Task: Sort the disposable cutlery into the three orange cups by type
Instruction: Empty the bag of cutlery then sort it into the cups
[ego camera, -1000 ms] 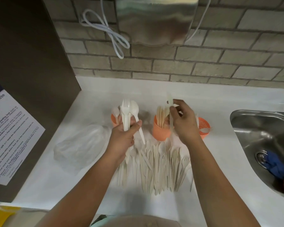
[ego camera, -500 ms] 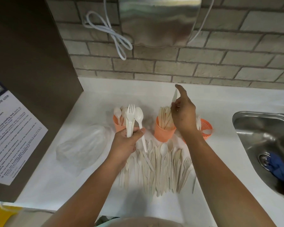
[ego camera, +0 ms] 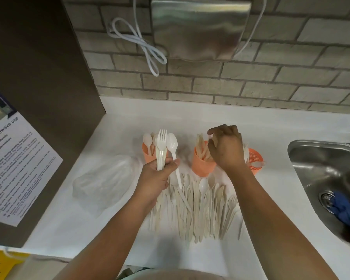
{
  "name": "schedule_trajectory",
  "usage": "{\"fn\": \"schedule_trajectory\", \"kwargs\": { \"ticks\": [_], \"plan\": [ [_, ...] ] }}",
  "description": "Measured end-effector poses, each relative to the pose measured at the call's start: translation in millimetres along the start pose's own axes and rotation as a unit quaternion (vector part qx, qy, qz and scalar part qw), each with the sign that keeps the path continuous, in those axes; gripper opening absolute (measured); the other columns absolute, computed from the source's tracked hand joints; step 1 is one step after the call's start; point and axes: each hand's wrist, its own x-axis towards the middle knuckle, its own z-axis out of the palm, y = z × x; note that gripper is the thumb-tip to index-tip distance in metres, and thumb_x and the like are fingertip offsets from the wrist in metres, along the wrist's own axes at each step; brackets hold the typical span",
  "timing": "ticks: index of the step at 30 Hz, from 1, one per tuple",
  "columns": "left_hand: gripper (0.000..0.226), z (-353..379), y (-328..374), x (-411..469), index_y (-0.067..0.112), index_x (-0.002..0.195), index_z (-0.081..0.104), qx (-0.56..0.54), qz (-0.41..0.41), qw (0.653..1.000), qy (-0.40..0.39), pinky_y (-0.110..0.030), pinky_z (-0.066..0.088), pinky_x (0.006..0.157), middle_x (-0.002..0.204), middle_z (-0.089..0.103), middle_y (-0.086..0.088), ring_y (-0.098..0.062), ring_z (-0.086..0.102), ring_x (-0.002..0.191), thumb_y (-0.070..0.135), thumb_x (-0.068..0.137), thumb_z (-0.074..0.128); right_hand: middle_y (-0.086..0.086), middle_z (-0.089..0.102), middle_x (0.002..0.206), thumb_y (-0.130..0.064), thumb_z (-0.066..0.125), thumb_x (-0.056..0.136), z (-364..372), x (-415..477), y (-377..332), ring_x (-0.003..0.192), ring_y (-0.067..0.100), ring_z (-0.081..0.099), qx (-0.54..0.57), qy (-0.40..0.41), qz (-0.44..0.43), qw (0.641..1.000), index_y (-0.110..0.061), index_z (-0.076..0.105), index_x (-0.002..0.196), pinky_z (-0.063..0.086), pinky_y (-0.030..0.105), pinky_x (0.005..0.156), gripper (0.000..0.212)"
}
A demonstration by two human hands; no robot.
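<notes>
Three orange cups stand in a row on the white counter. The left cup [ego camera: 146,150] holds spoons, the middle cup [ego camera: 200,164] holds knives, and the perforated right cup [ego camera: 256,158] holds forks. My left hand [ego camera: 158,176] grips a white fork [ego camera: 161,146] and a white spoon [ego camera: 173,152] upright in front of the left cup. Over the middle cup hovers my right hand [ego camera: 225,148], fingers loosely curled above the knives; no piece shows in it. A pile of loose cutlery [ego camera: 198,207] lies on the counter in front of the cups.
A crumpled clear plastic bag [ego camera: 103,182] lies left of the pile. A steel sink [ego camera: 327,182] with a blue cloth [ego camera: 343,207] is at the right. A brown cabinet side [ego camera: 38,98] with a notice stands left; a brick wall with a steel dispenser [ego camera: 200,27] is behind.
My right hand lifted a knife above the middle cup, then came down over that cup; the knife no longer shows in it. My left hand kept its fork and spoon.
</notes>
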Motion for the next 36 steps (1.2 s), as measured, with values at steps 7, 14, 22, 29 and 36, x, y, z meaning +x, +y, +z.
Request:
{"fn": "schedule_trajectory", "kwargs": {
  "ticks": [7, 14, 22, 29, 36],
  "plan": [
    [0.015, -0.8, -0.3, -4.4, 0.02, 0.098, 0.079, -0.005, 0.003, 1.0, -0.027, -0.026, 0.034, 0.053, 0.07, 0.042, 0.002, -0.011, 0.036, 0.056, 0.032, 0.09, 0.08, -0.005, 0.065, 0.105, -0.029, 0.065, 0.094, -36.1, -7.3, -62.5, 0.091, 0.009, 0.062, 0.317, -0.029, 0.07, 0.945, -0.023, 0.072, 0.115, 0.049, 0.021, 0.081, 0.022],
    [0.016, -8.2, -5.5, -8.7, 0.026, 0.104, 0.082, 0.01, -0.018, 0.996, -0.082, -0.026, 0.032, 0.053, 0.07, 0.046, 0.002, -0.01, 0.034, 0.054, 0.036, 0.091, 0.078, 0.014, 0.064, 0.083, -0.002, 0.065, 0.09, -29.3, -19.2, -86.2, 0.064, 0.022, 0.067, 0.461, -0.174, 0.084, 0.866, -0.023, 0.069, 0.112, 0.06, 0.043, 0.072, 0.031],
    [0.024, -29.3, -18.8, -9.7, 0.024, 0.116, 0.072, -0.02, -0.061, 0.998, -0.011, -0.026, 0.031, 0.051, 0.085, 0.063, 0.004, -0.011, 0.035, 0.055, 0.041, 0.1, 0.066, -0.007, 0.061, 0.088, -0.005, 0.056, 0.093, -32.3, -12.9, -94.7, 0.065, 0.025, 0.07, 0.379, 0.057, 0.127, 0.915, -0.024, 0.055, 0.11, 0.056, 0.041, 0.066, 0.026],
    [0.021, -48.7, -14.7, -12.2, 0.011, 0.116, 0.058, -0.104, -0.085, 0.991, 0.022, -0.028, 0.023, 0.049, 0.084, 0.065, -0.006, -0.015, 0.035, 0.052, 0.028, 0.103, 0.056, 0.002, 0.056, 0.1, -0.006, 0.052, 0.099, -0.5, 15.7, -140.4, 0.075, 0.022, 0.066, 0.347, 0.148, 0.029, 0.926, -0.013, 0.06, 0.104, 0.056, 0.04, 0.067, 0.012],
    [0.025, -64.7, -11.9, -17.4, 0.009, 0.119, 0.061, -0.095, -0.089, 0.991, 0.032, -0.029, 0.024, 0.05, 0.084, 0.062, -0.005, -0.015, 0.034, 0.053, 0.027, 0.103, 0.057, 0.004, 0.054, 0.086, 0.001, 0.054, 0.092, 34.2, 28.7, -159.2, 0.067, 0.023, 0.052, 0.218, 0.064, -0.068, 0.971, -0.011, 0.063, 0.099, 0.049, 0.035, 0.06, 0.017]
  ]
}}
